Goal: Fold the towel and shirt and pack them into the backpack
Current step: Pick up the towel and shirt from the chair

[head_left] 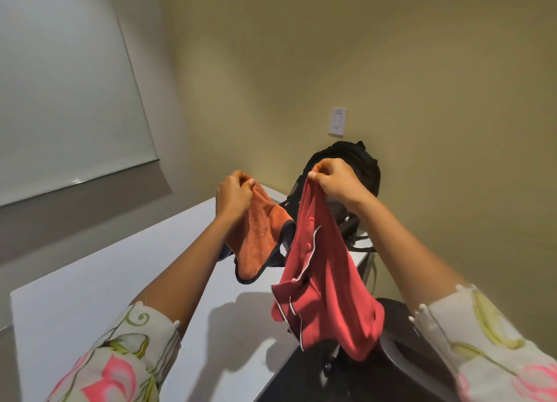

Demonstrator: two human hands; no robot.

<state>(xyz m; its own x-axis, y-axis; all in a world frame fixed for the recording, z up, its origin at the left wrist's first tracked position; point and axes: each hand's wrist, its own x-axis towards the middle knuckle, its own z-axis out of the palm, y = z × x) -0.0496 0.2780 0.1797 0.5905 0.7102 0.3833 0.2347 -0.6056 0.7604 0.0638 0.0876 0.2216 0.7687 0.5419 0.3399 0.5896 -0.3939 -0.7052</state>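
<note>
Left hand [233, 192] pinches the orange towel [256, 242], right hand [337, 180] pinches the red shirt [319, 281]; both hang lengthwise above the desk [90, 296], backpack [355, 160] just behind.

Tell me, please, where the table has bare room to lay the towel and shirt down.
The white table is bare along its left side, from the near edge to the far corner. The far right end is crowded by the black backpack and its straps.

**Your table and what it carries**

You stand at a white table [99, 281] that runs away from you toward the wall; at its far end the black backpack [363, 160] stands upright on it; its straps [360, 246] trail toward the right edge.
</note>
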